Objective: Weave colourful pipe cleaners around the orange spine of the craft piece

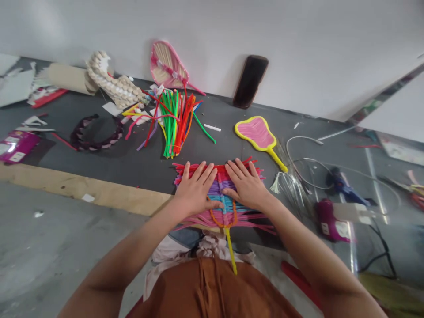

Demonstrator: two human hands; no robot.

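Both hands lie flat on a piece made of pipe cleaners (pixel 225 187), laid in rows of red, purple, blue and pink at the table's front edge. My left hand (pixel 197 187) rests on its left half, fingers spread. On the right half is my right hand (pixel 247 183), also spread, its thumb pointing inward. Between the hands runs a pink middle strip. An orange curved pipe cleaner (pixel 217 223) shows below the palms, partly covered. From the bottom a yellow stem (pixel 231 251) sticks out past the table edge.
Behind the hands lie bundled green and red pipe cleaners (pixel 175 128), a pink-and-yellow fan (pixel 256 134) and a pink fan (pixel 167 64). A phone (pixel 251 81) leans on the wall. To the right are coiled wire (pixel 288 148) and a blue glue gun (pixel 346 187); leftward, a dark braided band (pixel 96 143).
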